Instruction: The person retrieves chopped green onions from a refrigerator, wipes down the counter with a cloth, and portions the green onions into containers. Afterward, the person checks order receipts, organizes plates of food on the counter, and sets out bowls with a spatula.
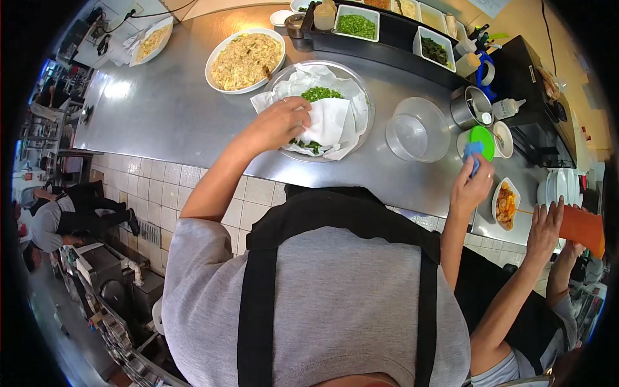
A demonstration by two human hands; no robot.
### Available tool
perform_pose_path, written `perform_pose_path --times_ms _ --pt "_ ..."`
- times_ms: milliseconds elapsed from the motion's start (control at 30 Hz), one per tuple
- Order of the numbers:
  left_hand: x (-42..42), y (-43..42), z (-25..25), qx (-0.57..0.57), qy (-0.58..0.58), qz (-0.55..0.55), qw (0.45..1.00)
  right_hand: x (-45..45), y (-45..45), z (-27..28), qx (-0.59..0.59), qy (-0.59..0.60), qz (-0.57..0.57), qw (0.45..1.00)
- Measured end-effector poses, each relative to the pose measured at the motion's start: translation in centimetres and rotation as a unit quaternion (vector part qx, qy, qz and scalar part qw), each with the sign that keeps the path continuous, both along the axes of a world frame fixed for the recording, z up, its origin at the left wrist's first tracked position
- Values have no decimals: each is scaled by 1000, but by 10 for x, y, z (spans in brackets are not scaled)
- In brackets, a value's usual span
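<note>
My left hand (282,122) has its fingers closed on the white paper (330,122) in a large clear bowl (370,109). Chopped green herbs (320,94) lie on the paper, and dark leafy greens (307,146) show near the bowl's front edge. To the right, my right hand (472,187) grips a blue cloth (476,155) beside a round green lid (482,142). Between the hands stands a round translucent container (419,129).
A co-worker's hands (547,227) hold an orange squeeze bottle (581,231) over a food dish (506,203) at right. Rice-like food fills a white bowl (245,61) at left. Ingredient trays (356,24) line the back, beside a steel pot (471,106).
</note>
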State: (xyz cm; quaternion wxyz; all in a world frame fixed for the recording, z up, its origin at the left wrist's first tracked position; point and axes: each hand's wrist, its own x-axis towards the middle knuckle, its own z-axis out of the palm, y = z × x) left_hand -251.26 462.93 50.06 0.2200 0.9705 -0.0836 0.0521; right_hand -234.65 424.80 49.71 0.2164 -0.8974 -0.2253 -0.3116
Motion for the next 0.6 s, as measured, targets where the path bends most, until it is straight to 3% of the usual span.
perform_pose_path --times_ms 33,100,167,267,333,400,467,600 --pt "4 2 2 -62 -1 21 998 0 -9 -13 14 5 -26 1000" --pt "14 4 11 -185 -1 60 981 -4 -17 -29 -86 28 -11 996" --pt "26 5 39 -224 33 81 971 -4 -23 -32 -146 47 -13 988" --pt "46 0 77 -276 67 64 957 -8 12 21 80 118 94 985" --pt "62 -4 90 -322 61 2 945 -8 45 48 161 210 264 927" --pt "70 -13 106 -309 58 -44 948 -8 82 64 263 331 407 809" --pt "70 -22 116 -312 59 -96 944 2 110 72 356 472 425 685" --pt "62 -29 122 -343 97 -120 927 27 139 68 234 517 480 669"
